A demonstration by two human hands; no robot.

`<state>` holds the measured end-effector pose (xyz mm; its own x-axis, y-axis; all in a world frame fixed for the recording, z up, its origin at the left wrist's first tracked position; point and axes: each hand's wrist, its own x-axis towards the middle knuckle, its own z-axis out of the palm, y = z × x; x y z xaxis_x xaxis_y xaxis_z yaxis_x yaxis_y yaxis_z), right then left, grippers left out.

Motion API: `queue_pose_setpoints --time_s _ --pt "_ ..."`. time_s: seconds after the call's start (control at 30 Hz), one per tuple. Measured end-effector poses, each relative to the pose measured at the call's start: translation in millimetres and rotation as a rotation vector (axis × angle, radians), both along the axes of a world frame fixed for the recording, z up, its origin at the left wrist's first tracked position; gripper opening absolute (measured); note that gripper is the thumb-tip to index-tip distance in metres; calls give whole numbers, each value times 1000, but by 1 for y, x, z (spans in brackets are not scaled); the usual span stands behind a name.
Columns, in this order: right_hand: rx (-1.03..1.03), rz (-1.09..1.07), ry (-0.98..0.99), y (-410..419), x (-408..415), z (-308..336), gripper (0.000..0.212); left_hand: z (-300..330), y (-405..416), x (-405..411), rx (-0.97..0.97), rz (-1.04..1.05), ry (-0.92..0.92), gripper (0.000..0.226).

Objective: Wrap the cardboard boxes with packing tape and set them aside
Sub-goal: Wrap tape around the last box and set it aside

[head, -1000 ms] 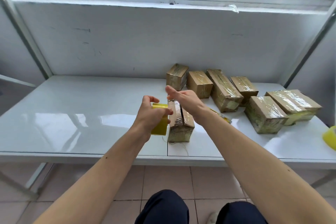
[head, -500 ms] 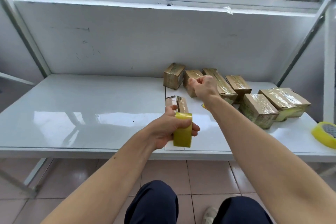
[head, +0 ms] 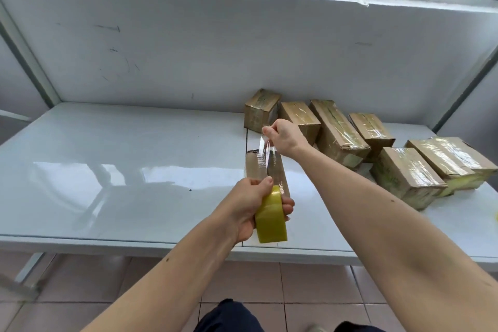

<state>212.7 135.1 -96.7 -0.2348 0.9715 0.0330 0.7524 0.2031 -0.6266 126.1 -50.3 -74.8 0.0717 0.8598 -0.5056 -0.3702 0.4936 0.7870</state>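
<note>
Near the front edge of the white table (head: pixel 113 159), the left hand (head: pixel 250 207) was wrapped around a yellowish roll of packing tape (head: pixel 270 217), thumb on the near side and fingers curled round the far side, holding it edge-up above the tabletop. From the top of the roll a clear strip of tape (head: pixel 265 155) ran up and away to the right hand (head: pixel 284 136), which was closed in a loose fist and pinched the free end of the strip between thumb and fingers. The strip was stretched taut between the two hands and caught the light in white glints.

Directly beneath the strip, an unwrapped cardboard box (head: pixel 253 167) lay on the table, its long side pointing away from the person; the roll and the left hand covered its near end. Whether the tape touched the box's top could not be told.

Behind and to the right of the right hand, a group of taped boxes (head: pixel 339 132) sat on the table close together, several touching, their glossy tape shining. The farthest left of them (head: pixel 261 109) stood by the grey back wall (head: pixel 242 48). Two more wrapped boxes lay further right, one (head: pixel 407 175) just beside a flatter one (head: pixel 452 159) near the table's right side.

Below the table edge, the person's dark trousers (head: pixel 229 318) showed above a tiled floor (head: pixel 310 286).
</note>
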Motion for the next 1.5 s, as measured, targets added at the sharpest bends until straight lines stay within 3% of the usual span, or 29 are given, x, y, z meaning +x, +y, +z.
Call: queue_pose_setpoints --time_s 0.2,0.3,0.57,0.8,1.13,1.3,1.5 --pt "-52 15 3 11 -4 -17 33 -13 6 -2 -54 2 9 17" --pt "-77 5 29 17 -6 -16 35 -15 5 -2 -63 -26 -34 34" --pt "-125 80 -31 34 -9 -14 40 -18 4 1 -10 8 -101 28" --pt "-216 107 31 44 -6 -22 39 -18 7 3 5 23 -121 43" --pt "-294 102 89 46 -2 -24 32 -20 7 4 17 47 -165 46" --pt "-335 111 59 48 -1 -25 31 -21 7 7 27 67 -171 63" --pt "-427 -8 129 45 -1 -34 20 -24 7 7 29 70 -151 64"
